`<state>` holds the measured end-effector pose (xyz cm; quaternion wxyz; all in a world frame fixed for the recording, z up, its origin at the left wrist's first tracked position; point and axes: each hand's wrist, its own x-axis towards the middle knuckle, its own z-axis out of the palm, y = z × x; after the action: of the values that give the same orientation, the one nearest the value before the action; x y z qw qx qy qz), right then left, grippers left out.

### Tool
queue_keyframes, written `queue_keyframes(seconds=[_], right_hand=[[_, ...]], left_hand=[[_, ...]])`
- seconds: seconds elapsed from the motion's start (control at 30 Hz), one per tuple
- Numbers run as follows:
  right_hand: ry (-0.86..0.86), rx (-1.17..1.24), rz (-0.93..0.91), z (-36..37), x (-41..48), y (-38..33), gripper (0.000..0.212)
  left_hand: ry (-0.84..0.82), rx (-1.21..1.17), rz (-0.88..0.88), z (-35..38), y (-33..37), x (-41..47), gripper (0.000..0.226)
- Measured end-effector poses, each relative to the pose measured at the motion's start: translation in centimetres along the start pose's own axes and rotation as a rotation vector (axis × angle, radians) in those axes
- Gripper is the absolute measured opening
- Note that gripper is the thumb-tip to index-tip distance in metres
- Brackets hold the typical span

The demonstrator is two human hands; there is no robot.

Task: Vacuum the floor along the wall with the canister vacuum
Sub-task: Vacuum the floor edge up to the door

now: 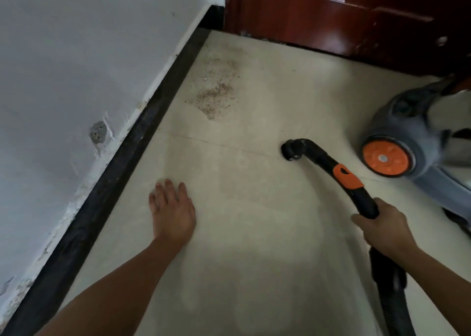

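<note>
My right hand (382, 227) is shut on the black hose handle (331, 167) with an orange clip; its round nozzle end (291, 149) hovers at or just over the pale tiled floor (254, 208). The grey canister vacuum (413, 137) with an orange wheel stands at the right. My left hand (173, 208) is spread flat, palm down, over the floor near the black skirting board (132, 142), holding nothing. A patch of brown crumbs and dust (216, 93) lies ahead near the skirting, apart from the nozzle.
The white wall (76, 55) runs along the left, chipped above the skirting. A dark red wooden door (344, 17) closes off the far end. The black hose (390, 297) trails back at the bottom right.
</note>
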<state>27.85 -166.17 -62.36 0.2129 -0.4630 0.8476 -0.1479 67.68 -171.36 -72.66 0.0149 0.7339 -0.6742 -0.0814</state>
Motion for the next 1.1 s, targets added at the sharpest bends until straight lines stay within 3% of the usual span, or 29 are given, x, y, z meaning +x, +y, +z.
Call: queue_keyframes(seconds=[0.2,0.33,0.47,0.6,0.73,0.97,1.1], right_hand=[[0.027,0.127,0.022,1.7,4.1,-1.9,0.018],[-0.024,0.213,-0.055,3.3,6.2,-4.6,0.018],[-0.157,0.27,-0.125,4.0,4.2,-3.9,0.014],[-0.193,0.346,-0.072,2.9,3.9,-3.6,0.017],[-0.277,0.526,0.008,2.7,4.9,-5.8,0.02],[-0.295,0.405,-0.06,5.5,2.9,-7.0,0.027],[-0.192,0.293,-0.061,6.3,5.6,-9.9,0.03]], left_hand=[[-0.021,0.021,0.108,-0.4,0.7,1.5,0.061],[0.019,-0.052,0.05,-0.5,2.0,5.5,0.047],[-0.062,-0.06,-0.084,-0.9,3.6,8.6,0.045],[-0.119,-0.012,-0.077,-1.8,4.4,11.3,0.049],[-0.071,0.006,-0.087,-1.3,4.7,12.5,0.055],[0.034,-0.064,-0.105,0.6,4.5,12.1,0.062],[0.03,-0.074,-0.117,0.4,4.7,12.3,0.065]])
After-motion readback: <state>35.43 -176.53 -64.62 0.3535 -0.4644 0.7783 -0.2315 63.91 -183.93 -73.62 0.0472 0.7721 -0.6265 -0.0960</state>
